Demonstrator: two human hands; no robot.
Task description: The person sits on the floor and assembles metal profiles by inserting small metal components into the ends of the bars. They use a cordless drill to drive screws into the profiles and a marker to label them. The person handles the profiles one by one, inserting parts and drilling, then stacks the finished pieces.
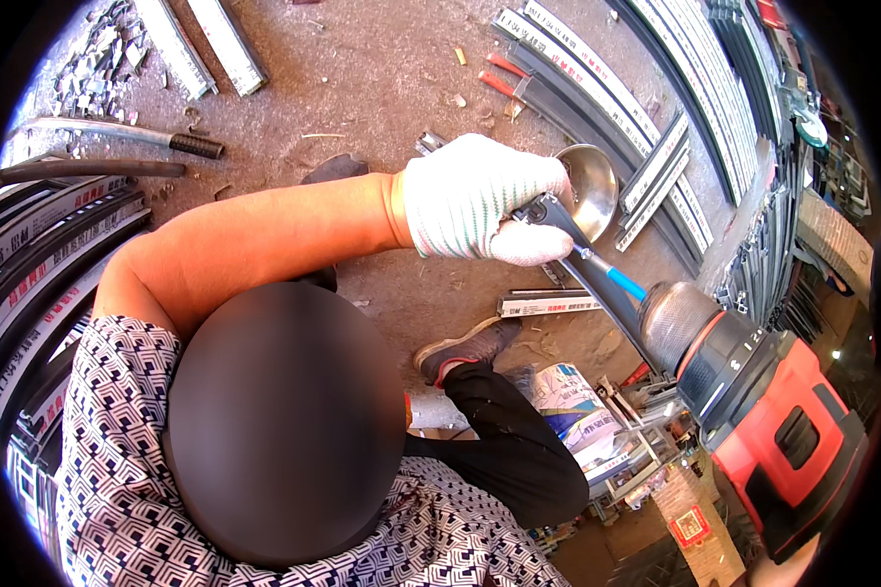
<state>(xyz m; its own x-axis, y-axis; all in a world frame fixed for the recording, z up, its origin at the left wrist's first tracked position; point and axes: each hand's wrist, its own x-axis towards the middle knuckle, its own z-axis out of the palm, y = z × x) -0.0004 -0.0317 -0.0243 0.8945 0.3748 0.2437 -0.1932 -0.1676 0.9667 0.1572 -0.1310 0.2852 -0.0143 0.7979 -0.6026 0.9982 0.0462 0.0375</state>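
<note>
My left hand, in a white knitted glove with green stripes, is closed round a dark metal strip. A red and black cordless drill comes in from the right. Its bit, with a blue shank, points at the strip just beside my gloved thumb. At the lower right edge a bit of bare skin of my right hand shows at the drill's handle, and most of its fingers are hidden. Just past my left fingers is a shiny steel bowl; I cannot tell whether they touch it.
Long metal profiles with printed film lie at the upper right, with red-handled cutters beside them. More stacked profiles are at the left, below a metal pipe. Scrap offcuts lie upper left. A shoe rests on the floor.
</note>
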